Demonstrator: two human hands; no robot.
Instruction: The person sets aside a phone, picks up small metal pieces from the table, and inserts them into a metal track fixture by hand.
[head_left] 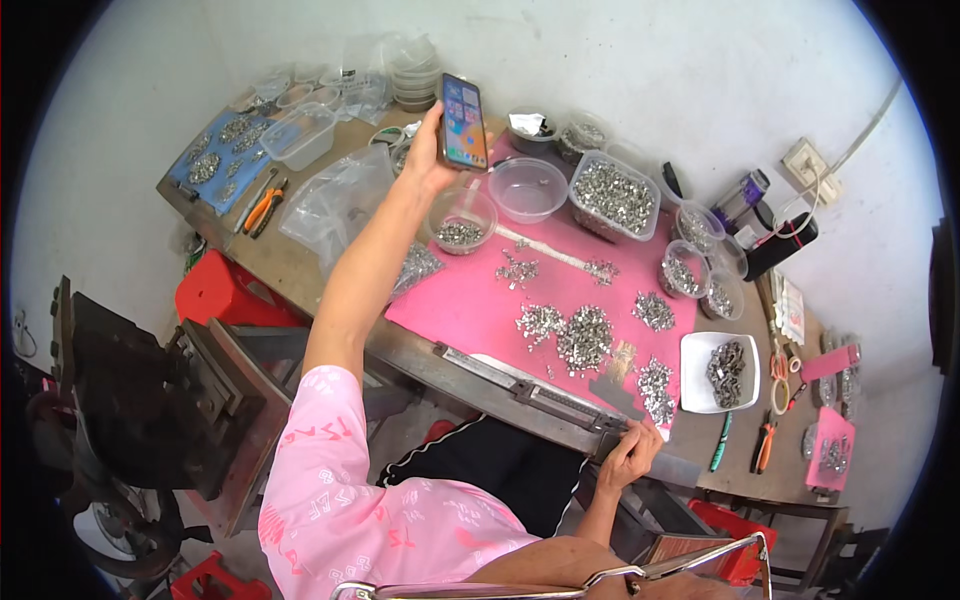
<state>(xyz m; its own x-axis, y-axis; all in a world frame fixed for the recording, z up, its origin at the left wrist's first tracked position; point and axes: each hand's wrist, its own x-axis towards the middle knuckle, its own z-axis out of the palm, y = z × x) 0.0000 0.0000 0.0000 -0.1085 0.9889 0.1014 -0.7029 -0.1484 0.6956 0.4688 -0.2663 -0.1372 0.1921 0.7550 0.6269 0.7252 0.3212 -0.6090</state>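
Observation:
My left hand (428, 163), its arm stretched across the table, is closed around a smartphone (464, 128) with a lit screen. The phone is held up above the far part of the table. My right hand (630, 457) rests at the near table edge with fingers curled, by the right end of a long metal rail fixture (530, 388). Whatever is between those fingers is too small to make out. Beyond the rail, piles of small shiny metal pieces (585, 338) lie on a pink mat (450, 305).
Clear plastic tubs (527, 190) and a filled square container (613, 196) stand behind the piles. A white dish (695, 372) of metal parts sits right. Orange-handled pliers (764, 445) lie near it. A plastic bag (335, 205) and blue mat (215, 165) are left.

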